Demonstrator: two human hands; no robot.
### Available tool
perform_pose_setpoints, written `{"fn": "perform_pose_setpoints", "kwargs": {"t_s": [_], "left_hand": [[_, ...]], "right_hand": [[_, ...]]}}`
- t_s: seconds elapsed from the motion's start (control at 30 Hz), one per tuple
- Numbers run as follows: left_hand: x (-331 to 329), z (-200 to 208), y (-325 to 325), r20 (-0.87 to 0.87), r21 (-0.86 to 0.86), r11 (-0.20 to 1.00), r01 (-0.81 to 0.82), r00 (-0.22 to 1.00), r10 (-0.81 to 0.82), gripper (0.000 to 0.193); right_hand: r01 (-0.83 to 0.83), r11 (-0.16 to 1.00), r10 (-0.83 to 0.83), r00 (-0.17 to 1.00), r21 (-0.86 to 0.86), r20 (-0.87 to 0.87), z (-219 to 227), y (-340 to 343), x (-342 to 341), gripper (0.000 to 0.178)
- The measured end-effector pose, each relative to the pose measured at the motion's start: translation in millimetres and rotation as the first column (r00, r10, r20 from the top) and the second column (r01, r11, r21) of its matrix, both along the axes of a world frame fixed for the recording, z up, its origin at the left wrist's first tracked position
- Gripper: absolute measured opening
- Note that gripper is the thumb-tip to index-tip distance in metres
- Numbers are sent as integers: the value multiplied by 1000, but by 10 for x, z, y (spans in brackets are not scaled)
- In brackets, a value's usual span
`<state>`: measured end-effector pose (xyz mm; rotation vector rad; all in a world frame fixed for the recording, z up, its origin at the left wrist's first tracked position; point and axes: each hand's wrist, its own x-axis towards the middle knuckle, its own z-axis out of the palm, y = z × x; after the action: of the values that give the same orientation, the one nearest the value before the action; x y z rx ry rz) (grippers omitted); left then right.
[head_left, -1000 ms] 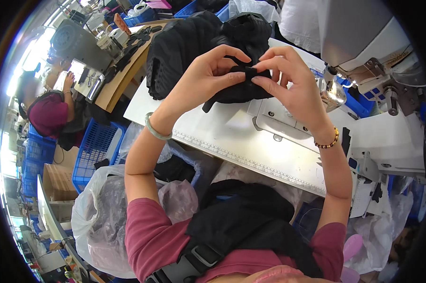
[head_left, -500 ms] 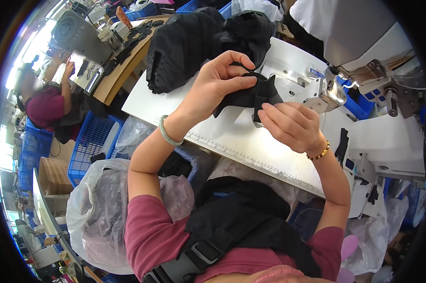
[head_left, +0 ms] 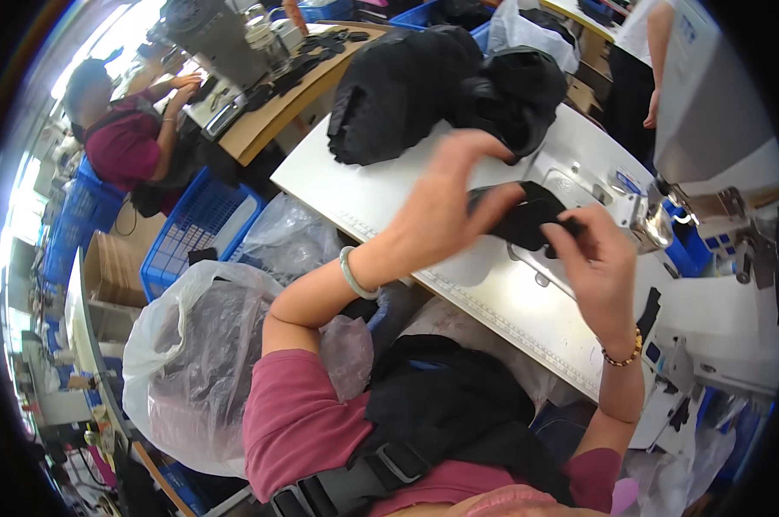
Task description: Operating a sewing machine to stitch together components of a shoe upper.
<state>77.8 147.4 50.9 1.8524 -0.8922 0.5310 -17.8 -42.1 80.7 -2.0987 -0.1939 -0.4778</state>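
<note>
A small black fabric piece (head_left: 532, 221) is held just above the white sewing-machine table (head_left: 458, 284). My right hand (head_left: 603, 263) pinches its right edge between thumb and fingers. My left hand (head_left: 441, 202), blurred by motion, is at the other side of the piece with thumb and fingers spread apart. Its thumb overlaps the fabric's left part; whether it touches is unclear. To the right of the piece stands the sewing machine's metal needle end (head_left: 652, 226).
Bundled black fabric (head_left: 407, 90) lies at the table's far side. A clear plastic bag (head_left: 204, 370) and blue basket (head_left: 170, 258) stand on the left. A co-worker (head_left: 127, 146) sits at another bench; another person's hand (head_left: 652, 110) shows behind the machine.
My left hand has loosened its pinch on the fabric piece and spread its fingers. My right hand keeps its pinch, now turned more upright. The whole view has shifted.
</note>
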Motion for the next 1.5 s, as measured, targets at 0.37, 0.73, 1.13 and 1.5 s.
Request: {"fn": "perform_pose_setpoints", "kwargs": {"t_s": [0.37,0.73,1.13,1.5], "left_hand": [[486,-465,756,-751,-587,806,72,322,-576,37],[1800,-899,2060,-654,-408,913,-14,702,-282,19],[2511,-813,1806,-630,-427,900,89,684,-367,12],[2226,-262,1340,-304,-367,891,-266,940,156,33]], "right_hand": [[-240,616,634,717,-750,292,-751,936,134,19],[-1,476,486,833,-879,263,-1597,2619,1274,24],[173,462,164,947,-870,276,-1669,2659,1768,34],[128,606,452,756,-785,472,-1667,2089,1441,27]]}}
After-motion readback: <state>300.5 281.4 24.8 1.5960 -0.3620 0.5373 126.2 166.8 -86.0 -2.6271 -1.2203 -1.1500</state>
